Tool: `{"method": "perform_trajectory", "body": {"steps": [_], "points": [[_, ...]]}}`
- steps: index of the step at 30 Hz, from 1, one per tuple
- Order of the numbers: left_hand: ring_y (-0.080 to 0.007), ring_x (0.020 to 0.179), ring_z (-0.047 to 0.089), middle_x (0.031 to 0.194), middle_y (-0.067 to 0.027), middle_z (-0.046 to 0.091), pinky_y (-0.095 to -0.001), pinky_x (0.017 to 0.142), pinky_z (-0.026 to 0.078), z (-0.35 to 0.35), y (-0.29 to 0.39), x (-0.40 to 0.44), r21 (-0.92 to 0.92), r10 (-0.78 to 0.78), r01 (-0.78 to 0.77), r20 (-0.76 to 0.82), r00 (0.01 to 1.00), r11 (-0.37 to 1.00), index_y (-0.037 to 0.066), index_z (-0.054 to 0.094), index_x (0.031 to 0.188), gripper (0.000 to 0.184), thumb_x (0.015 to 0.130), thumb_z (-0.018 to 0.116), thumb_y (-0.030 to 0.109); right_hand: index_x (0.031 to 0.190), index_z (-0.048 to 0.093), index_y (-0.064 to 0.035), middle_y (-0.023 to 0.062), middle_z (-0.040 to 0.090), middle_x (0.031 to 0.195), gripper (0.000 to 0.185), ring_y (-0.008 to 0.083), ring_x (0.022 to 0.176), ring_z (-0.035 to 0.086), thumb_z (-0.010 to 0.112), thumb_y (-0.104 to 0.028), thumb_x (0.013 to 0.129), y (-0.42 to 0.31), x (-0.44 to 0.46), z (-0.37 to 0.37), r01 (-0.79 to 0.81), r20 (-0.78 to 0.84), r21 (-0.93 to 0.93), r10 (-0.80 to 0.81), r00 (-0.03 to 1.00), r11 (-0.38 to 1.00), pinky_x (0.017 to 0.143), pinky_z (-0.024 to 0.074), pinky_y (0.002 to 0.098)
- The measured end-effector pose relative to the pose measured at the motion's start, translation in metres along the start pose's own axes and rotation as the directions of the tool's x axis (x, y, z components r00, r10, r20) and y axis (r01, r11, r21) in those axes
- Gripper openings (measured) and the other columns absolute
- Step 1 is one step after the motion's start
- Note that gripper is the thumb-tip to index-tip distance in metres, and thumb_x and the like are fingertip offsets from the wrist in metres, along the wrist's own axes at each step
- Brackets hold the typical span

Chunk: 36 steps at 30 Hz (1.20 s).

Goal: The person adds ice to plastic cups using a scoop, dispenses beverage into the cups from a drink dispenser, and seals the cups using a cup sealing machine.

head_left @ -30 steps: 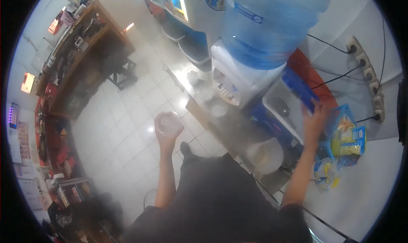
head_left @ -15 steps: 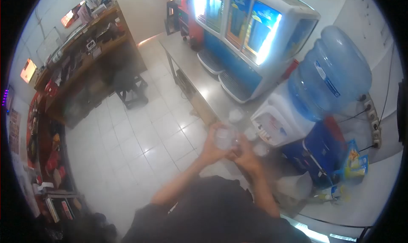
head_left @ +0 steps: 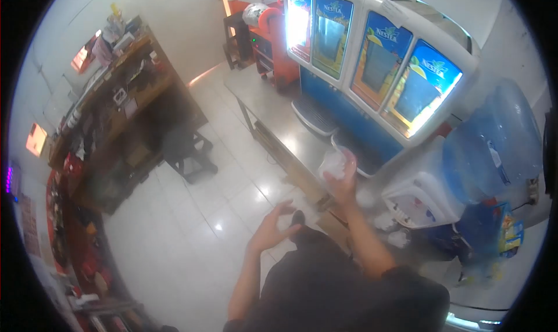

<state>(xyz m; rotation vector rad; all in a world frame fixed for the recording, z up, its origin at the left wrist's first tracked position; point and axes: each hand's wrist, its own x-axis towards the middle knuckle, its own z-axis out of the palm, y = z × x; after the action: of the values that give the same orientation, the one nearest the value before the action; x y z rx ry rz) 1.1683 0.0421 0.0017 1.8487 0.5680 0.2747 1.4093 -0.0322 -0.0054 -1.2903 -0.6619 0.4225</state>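
My right hand [head_left: 344, 187] is closed round a clear plastic cup [head_left: 332, 162], held over the metal counter in front of the drink dispenser. Something whitish shows inside the cup, too blurred to make out. My left hand [head_left: 273, 228] is over the floor to the left of the counter, its fingers apart and curved, with nothing in it. Right of my right hand stands the white water dispenser [head_left: 419, 199] with a large blue bottle [head_left: 494, 143] on top. Small clear items [head_left: 399, 238] lie on the counter by its base.
The lit drink dispenser [head_left: 381, 59] stands at the back of the metal counter [head_left: 273, 114]. Beyond it is a red machine [head_left: 283, 62]. A dark stool [head_left: 189, 152] stands by the wooden desk [head_left: 168, 70] at left. Yellow and blue packets [head_left: 511, 234] are at far right.
The cup has gone from between both hands into my right hand, nearer the drink dispenser. My left hand has let go and moved down and left. The view has turned, showing more of the drink dispenser.
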Motion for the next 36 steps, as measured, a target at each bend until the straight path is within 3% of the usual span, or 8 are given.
{"method": "perform_trajectory", "body": {"steps": [5, 8, 9, 10, 19, 22, 29, 36], "points": [[-0.0379, 0.137, 0.048, 0.146, -0.0243, 0.052, -0.0444, 0.115, 0.038, -0.036, -0.285, -0.035, 0.389, -0.483, 0.544, -0.250, 0.839, 0.744, 0.000, 0.044, 0.147, 0.075, 0.092, 0.067, 0.047, 0.142, 0.037, -0.0006, 0.0173, 0.047, 0.137, 0.088, 0.0282, 0.128, 0.049, 0.091, -0.014, 0.074, 0.084, 0.133, 0.013, 0.185, -0.183, -0.134, -0.207, 0.961, 0.974, 0.110, 0.0400, 0.0415], [-0.0384, 0.135, 0.050, 0.142, -0.0259, 0.054, -0.0461, 0.109, 0.045, -0.049, -0.402, -0.105, 0.482, -0.820, 0.727, -0.030, 0.571, 0.489, 0.000, 0.053, 0.142, 0.069, 0.094, 0.060, 0.049, 0.142, 0.038, 0.0008, 0.0192, 0.049, 0.138, 0.091, 0.0299, 0.128, 0.051, 0.093, -0.018, 0.072, 0.120, 0.191, 0.027, 0.144, -0.345, -0.259, -0.230, 0.910, 0.955, 0.110, 0.0407, 0.0418], [-0.0298, 0.126, 0.060, 0.129, -0.0208, 0.065, -0.0417, 0.107, 0.046, -0.057, -0.281, -0.140, -0.088, -0.624, 0.620, -0.187, 0.759, 0.780, 0.003, 0.063, 0.130, 0.049, 0.095, 0.064, 0.036, 0.142, 0.038, 0.0008, 0.0192, 0.049, 0.138, 0.091, 0.0299, 0.128, 0.051, 0.093, -0.018, 0.072, 0.135, 0.207, 0.032, 0.124, -0.361, -0.268, -0.219, 0.907, 0.955, 0.110, 0.0407, 0.0418], [-0.0295, 0.124, 0.060, 0.127, -0.0203, 0.066, -0.0413, 0.105, 0.046, -0.062, -0.283, -0.143, -0.128, -0.643, 0.630, -0.170, 0.747, 0.766, 0.003, 0.063, 0.129, 0.047, 0.095, 0.064, 0.036, 0.142, 0.039, 0.0012, 0.0203, 0.051, 0.138, 0.092, 0.0309, 0.127, 0.052, 0.093, -0.020, 0.071, 0.148, 0.224, 0.035, 0.112, -0.416, -0.320, -0.246, 0.875, 0.941, 0.109, 0.0414, 0.0415], [-0.0264, 0.105, 0.063, 0.114, -0.0159, 0.067, -0.0371, 0.088, 0.049, -0.206, -0.434, 0.038, 0.138, -0.754, 0.742, 0.092, 0.650, 0.656, 0.003, 0.062, 0.121, 0.037, 0.097, 0.063, 0.032, 0.107, 0.065, 0.0093, 0.0237, 0.072, 0.100, 0.060, 0.0311, 0.095, 0.071, 0.088, -0.037, 0.078, 0.157, 0.300, 0.067, -0.190, -0.686, -0.588, -0.360, 0.632, 0.786, 0.085, 0.0529, 0.0405], [-0.0254, 0.099, 0.064, 0.109, -0.0145, 0.067, -0.0357, 0.082, 0.050, -0.278, -0.470, 0.118, 0.169, -0.723, 0.704, 0.115, 0.681, 0.690, 0.003, 0.062, 0.118, 0.034, 0.097, 0.063, 0.030, 0.130, 0.053, 0.0061, 0.0283, 0.059, 0.127, 0.070, 0.0445, 0.118, 0.057, 0.087, -0.024, 0.078, 0.156, 0.303, 0.073, -0.334, -0.741, -0.436, -0.123, 0.660, 0.836, 0.102, 0.0425, 0.0474], [-0.0230, 0.084, 0.066, 0.098, -0.0110, 0.068, -0.0324, 0.069, 0.052, -0.460, -0.544, 0.316, 0.132, -0.597, 0.607, -0.110, 0.795, 0.784, 0.003, 0.062, 0.111, 0.027, 0.099, 0.062, 0.027, 0.123, 0.060, 0.0051, 0.0270, 0.061, 0.122, 0.061, 0.0449, 0.118, 0.055, 0.088, -0.017, 0.074, 0.167, 0.316, 0.084, -0.257, -0.739, -0.573, -0.355, 0.573, 0.778, 0.104, 0.0402, 0.0485], [-0.0239, 0.086, 0.069, 0.101, -0.0115, 0.070, -0.0348, 0.068, 0.054, -0.511, -0.569, 0.486, -0.456, -0.530, 0.542, 0.169, 0.831, 0.706, 0.006, 0.057, 0.120, 0.029, 0.099, 0.063, 0.025, 0.121, 0.062, 0.0037, 0.0249, 0.056, 0.132, 0.056, 0.0415, 0.123, 0.053, 0.088, -0.018, 0.075, 0.170, 0.314, 0.087, -0.307, -0.769, -0.535, -0.304, 0.562, 0.787, 0.105, 0.0405, 0.0460]]}}
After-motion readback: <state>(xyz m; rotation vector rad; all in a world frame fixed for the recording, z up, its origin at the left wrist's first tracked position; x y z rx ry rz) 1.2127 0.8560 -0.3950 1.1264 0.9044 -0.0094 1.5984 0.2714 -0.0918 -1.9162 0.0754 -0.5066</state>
